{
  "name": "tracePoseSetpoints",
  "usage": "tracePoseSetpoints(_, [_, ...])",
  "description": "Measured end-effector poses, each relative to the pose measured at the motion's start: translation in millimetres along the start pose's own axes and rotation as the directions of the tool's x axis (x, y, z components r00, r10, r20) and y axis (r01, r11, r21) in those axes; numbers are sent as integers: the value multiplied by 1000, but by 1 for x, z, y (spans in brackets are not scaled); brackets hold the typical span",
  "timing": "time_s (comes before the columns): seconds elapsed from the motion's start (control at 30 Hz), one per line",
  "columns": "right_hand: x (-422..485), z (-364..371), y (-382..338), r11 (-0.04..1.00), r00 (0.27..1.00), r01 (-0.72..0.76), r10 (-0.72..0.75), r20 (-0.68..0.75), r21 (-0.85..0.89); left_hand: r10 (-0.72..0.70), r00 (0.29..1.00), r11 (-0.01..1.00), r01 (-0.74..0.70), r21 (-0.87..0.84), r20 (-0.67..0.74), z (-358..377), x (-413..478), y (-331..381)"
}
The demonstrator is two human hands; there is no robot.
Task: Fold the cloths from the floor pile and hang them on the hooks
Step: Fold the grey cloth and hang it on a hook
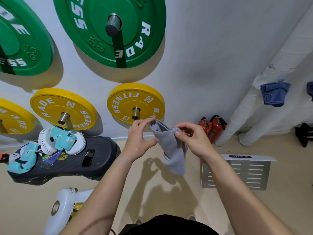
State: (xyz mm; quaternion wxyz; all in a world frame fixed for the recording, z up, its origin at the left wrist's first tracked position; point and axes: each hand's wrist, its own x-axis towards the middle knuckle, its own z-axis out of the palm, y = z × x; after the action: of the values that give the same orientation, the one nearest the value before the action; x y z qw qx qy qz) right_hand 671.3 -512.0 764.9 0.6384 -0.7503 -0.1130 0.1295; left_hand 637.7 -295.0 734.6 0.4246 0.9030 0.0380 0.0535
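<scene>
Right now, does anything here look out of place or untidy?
The blue cloth hanging by the white pipe is bunched, not flat. The grey cloth between the left hand and right hand droops crooked, its fold unfinished. A slotted metal panel lies on the floor.

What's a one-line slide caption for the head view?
Left hand and right hand pinch the top edge of a grey cloth before wall-mounted weight plates; a blue cloth hangs at right.

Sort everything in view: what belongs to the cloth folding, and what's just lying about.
Job: grey cloth, pinched by left hand and right hand; blue cloth already hanging at right.
Lying about: green plates, yellow plates, fire extinguishers, teal gloves, slotted metal plate.
</scene>
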Motion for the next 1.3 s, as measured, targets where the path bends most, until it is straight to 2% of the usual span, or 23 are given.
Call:
tracePoseSetpoints(0.07, [4,-10,-7,1000,1000,19,-19,18,-11,20,998,1000,-20,12,53,-3,2,-3])
tracePoseSetpoints(0.17, [7,-22,-17,1000,999,11,-11,30,2,32,995,997,-26,-66,99,-6,1,1])
tracePoseSetpoints(0.27, [9,-34,-23,1000,999,12,-13,52,16,-56,976,956,113,-270,210,-5,-2,7])
tracePoseSetpoints(0.33, [11,-39,-25,1000,997,23,-22,74,-9,-81,970,925,159,-346,230,-1,-3,10])
tracePoseSetpoints(0.53, [10,-51,-31,1000,997,-3,1,79,22,-102,963,912,191,-364,250,14,-2,27])
tracePoseSetpoints(0.63, [11,-58,-25,999,998,-41,42,48,-4,-64,976,887,152,-436,210,12,-1,30])
tracePoseSetpoints(0.77, [11,-50,-11,989,986,-148,146,-81,-25,-67,994,839,101,-535,83,7,3,42])
tracePoseSetpoints(0.83, [8,-43,-4,988,985,-148,143,-96,-44,-61,998,852,50,-522,-4,7,5,50])
tracePoseSetpoints(0.9, [6,-39,-4,989,987,-144,145,-75,23,-19,996,884,-25,-467,-90,6,7,55])
tracePoseSetpoints(1.0, [6,-44,-23,987,987,-154,156,-41,49,70,991,905,-112,-411,-116,3,13,61])
tracePoseSetpoints(1.03, [6,-46,-31,989,989,-145,145,10,11,89,991,905,-124,-406,-104,2,14,63])
tracePoseSetpoints(1.1, [10,-50,-50,980,981,-57,90,170,-189,113,991,908,-134,-397,-75,3,18,67])
tracePoseSetpoints(1.2, [26,-47,-67,816,946,167,25,322,-554,147,987,914,-158,-373,-59,5,24,73])
tracePoseSetpoints(1.27, [38,-42,-74,707,928,283,-30,372,-649,141,987,898,-162,-409,-81,3,25,75])
tracePoseSetpoints(1.3, [43,-41,-77,694,919,315,-53,391,-647,120,988,888,-150,-435,-95,1,25,75])
